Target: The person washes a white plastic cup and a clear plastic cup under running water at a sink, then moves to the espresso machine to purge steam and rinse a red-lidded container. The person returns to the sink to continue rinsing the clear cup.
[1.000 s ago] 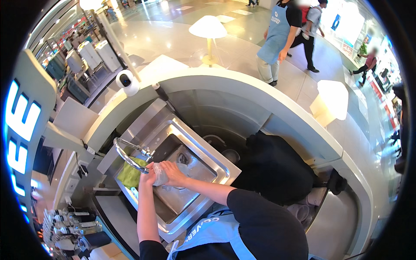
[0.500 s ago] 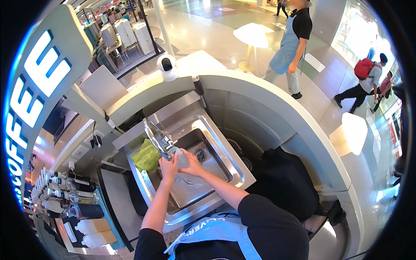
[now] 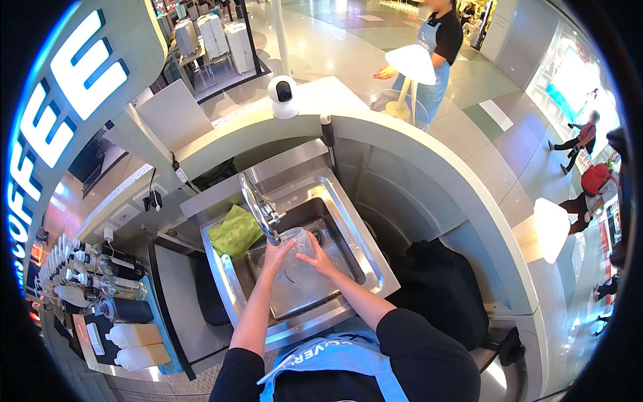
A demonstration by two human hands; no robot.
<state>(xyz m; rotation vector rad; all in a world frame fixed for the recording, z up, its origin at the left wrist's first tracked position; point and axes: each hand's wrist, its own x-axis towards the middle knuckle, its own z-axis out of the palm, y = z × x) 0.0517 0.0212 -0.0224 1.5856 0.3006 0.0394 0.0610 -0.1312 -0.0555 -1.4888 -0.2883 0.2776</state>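
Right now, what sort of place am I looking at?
Probably a drinks kiosk in a shopping mall: a clear cup is held over a steel sink, bottles stand clustered at the left, and what look like suitcases are displayed beyond.

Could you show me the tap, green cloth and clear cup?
Tap [image 3: 258,214], head view: on its curved spout.
Green cloth [image 3: 236,232], head view: middle of its top.
Clear cup [image 3: 301,244], head view: on its see-through body.

1 L hand [image 3: 276,256], 1 R hand [image 3: 320,260]; min. 1 clear cup [image 3: 295,234]; 1 sink [image 3: 305,298], 1 faucet [image 3: 250,197], 1 grn. cloth [image 3: 236,231]; 1 wht. cam. [image 3: 283,99]; 2 wht. lamps [image 3: 410,65]; 2 beige btls. [image 3: 137,336]
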